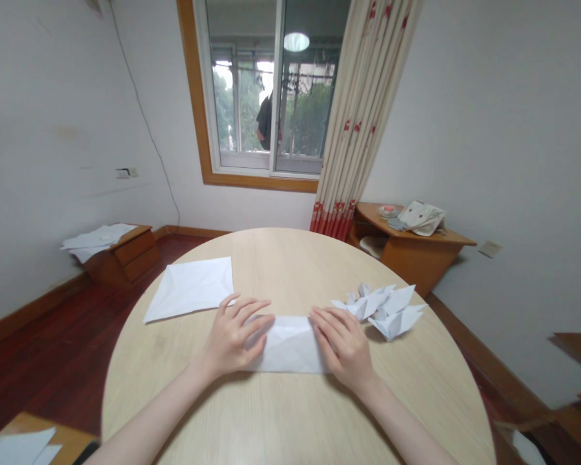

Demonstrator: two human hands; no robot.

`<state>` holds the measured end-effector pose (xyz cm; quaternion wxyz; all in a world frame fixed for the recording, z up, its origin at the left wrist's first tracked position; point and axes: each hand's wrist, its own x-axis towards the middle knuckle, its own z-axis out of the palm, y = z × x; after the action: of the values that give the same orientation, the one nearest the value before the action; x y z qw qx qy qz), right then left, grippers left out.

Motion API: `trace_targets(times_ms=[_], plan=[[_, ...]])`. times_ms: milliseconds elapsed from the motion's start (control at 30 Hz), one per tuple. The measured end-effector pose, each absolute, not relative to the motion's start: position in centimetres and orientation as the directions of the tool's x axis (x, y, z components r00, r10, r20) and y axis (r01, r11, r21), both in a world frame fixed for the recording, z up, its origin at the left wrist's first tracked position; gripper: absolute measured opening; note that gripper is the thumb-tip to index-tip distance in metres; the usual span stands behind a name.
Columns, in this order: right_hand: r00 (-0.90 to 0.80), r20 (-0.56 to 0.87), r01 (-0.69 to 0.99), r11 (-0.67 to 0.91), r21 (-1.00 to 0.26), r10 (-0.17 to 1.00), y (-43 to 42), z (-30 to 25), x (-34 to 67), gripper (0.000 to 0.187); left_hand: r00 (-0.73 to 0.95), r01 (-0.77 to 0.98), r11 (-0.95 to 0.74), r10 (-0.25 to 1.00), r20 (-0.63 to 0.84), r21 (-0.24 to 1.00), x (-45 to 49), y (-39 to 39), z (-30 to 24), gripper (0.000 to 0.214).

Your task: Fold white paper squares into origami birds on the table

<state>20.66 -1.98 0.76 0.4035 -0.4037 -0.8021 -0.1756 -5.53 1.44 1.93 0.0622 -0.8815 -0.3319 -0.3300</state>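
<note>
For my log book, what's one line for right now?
Left hand: on folded white paper | Right hand: on same paper | Beside: folded paper figures, white paper sheet | Surface: round wooden table

The round table (290, 258) shows pale, streaky wood grain, the folded paper (286, 345) is white, and the curtain (365, 110) at far right is cream with red flowers.
</note>
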Motion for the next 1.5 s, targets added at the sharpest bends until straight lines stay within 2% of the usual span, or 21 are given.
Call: trace_targets(times_ms=[167, 400, 667, 800, 1067, 1233, 1500], plan=[[-0.432, 0.732, 0.764, 0.646, -0.015, 0.527, -2.1, 0.4, 20.0, 0.037, 0.600, 0.604, -0.791, 0.533, 0.596, 0.099, -4.9, 1.2, 1.5, 0.034], [-0.511, 0.606, 0.751, 0.660, -0.030, 0.609, -1.9, -1.2, 18.9, 0.037, 0.690, 0.514, -0.840, 0.525, 0.498, 0.174, -3.6, 1.0, -0.3, 0.037], [-0.508, 0.297, 0.817, 0.562, -0.131, 0.808, -1.8, -2.5, 18.5, 0.042, 0.709, 0.615, -0.732, 0.676, 0.200, 0.294, -3.5, 1.1, -0.6, 0.046], [-0.478, 0.170, 0.835, 0.506, -0.218, 0.862, -1.7, -2.6, 18.4, 0.050, 0.700, 0.639, -0.693, 0.704, 0.123, 0.333, -3.5, 1.3, -1.0, 0.054], [-0.473, 0.062, 0.838, 0.470, -0.277, 0.879, -1.6, -2.7, 18.3, 0.063, 0.687, 0.675, -0.682, 0.720, 0.097, 0.283, -3.3, 1.7, -2.5, 0.065], [-0.494, 0.029, 0.822, 0.477, -0.312, 0.869, -1.4, -2.5, 18.4, 0.062, 0.719, 0.657, -0.704, 0.693, 0.058, 0.269, -3.5, 2.3, -3.0, 0.068], [-0.505, -0.100, 0.827, 0.448, -0.339, 0.857, -1.1, -1.5, 18.8, 0.060, 0.740, 0.652, -0.701, 0.672, -0.039, 0.287, -4.0, 2.3, -1.6, 0.071]])
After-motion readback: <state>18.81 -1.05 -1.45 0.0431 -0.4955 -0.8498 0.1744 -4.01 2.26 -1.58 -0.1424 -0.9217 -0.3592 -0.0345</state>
